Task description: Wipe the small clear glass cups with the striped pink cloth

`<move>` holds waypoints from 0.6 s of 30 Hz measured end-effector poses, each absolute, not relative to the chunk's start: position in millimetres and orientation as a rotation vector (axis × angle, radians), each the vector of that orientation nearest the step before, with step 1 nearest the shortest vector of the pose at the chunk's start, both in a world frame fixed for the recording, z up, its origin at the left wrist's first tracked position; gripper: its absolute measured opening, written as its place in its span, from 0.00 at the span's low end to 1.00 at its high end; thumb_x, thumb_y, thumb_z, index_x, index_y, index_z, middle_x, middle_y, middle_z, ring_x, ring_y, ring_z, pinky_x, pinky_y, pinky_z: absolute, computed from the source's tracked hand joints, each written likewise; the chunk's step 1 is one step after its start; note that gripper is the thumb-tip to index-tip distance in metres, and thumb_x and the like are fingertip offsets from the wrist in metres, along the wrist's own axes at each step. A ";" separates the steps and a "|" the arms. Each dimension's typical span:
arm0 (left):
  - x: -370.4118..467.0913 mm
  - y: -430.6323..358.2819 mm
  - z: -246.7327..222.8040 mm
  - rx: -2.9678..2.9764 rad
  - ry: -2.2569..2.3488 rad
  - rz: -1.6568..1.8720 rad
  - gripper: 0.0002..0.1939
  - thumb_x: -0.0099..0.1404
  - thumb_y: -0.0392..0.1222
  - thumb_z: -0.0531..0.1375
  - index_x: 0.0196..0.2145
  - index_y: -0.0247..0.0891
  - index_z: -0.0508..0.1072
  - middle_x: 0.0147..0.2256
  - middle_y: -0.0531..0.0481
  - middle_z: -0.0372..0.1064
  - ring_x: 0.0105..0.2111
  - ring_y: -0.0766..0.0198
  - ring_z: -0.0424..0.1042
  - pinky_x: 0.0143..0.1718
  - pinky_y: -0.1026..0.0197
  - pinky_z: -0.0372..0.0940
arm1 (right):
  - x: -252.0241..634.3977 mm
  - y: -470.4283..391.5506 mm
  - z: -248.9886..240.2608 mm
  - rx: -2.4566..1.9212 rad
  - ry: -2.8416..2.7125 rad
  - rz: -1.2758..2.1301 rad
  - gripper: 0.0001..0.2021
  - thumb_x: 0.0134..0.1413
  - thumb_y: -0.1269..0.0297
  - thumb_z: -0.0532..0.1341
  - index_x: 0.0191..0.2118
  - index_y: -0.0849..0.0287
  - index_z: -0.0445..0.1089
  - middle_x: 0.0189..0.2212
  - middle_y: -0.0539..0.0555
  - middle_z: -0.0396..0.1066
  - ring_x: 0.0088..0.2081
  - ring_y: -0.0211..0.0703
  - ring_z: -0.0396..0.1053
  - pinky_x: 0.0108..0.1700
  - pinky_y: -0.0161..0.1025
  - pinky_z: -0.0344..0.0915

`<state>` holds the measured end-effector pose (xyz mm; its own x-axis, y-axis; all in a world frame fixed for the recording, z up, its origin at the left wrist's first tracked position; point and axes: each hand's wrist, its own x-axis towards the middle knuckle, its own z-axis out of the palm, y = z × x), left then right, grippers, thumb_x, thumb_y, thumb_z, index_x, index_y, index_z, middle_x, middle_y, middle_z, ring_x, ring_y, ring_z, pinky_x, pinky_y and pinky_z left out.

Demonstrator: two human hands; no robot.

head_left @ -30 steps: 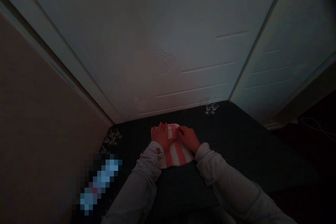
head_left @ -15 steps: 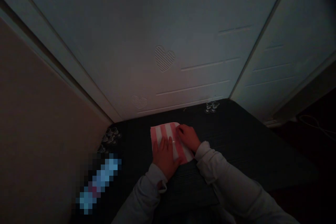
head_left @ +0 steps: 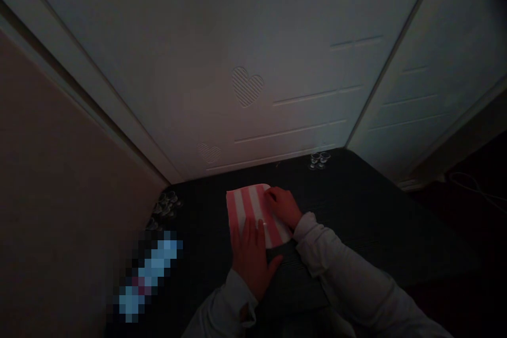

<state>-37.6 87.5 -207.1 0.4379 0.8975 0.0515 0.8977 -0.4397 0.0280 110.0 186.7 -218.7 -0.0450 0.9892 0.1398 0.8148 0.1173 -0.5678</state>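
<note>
A pink-and-white striped cloth (head_left: 241,203) lies flat on the dark tabletop in front of me. My left hand (head_left: 251,256) rests on its lower left part, fingers stretched out and the thumb spread to the right, off the cloth. Beside the left fingertips shows a small bright glint; what makes it I cannot make out. At the cloth's upper right edge, my right hand (head_left: 284,206) has its fingers curled in and closed on the edge. The hand hides part of that side of the cloth.
Two small stemmed glasses (head_left: 319,160) stand at the table's back right. Several more clear glasses (head_left: 166,203) cluster at the back left. Nearer, on the left, is a blurred-out bluish patch (head_left: 150,274). A white panel with heart patterns (head_left: 247,87) rises behind the table (head_left: 368,206).
My left hand has slid down the cloth toward me, its thumb now spread out past the lower edge. The glint has shifted slightly the same way. My right hand stays almost still.
</note>
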 end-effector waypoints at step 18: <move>-36.0 86.7 -208.7 -2.662 -1.688 -0.113 0.38 0.57 0.62 0.41 0.57 0.30 0.51 0.57 0.36 0.50 0.58 0.48 0.43 0.55 0.42 0.40 | 111.2 187.7 -225.7 -1.673 -1.892 0.448 0.12 0.54 0.69 0.48 0.35 0.59 0.69 0.35 0.53 0.71 0.38 0.38 0.66 0.41 0.32 0.55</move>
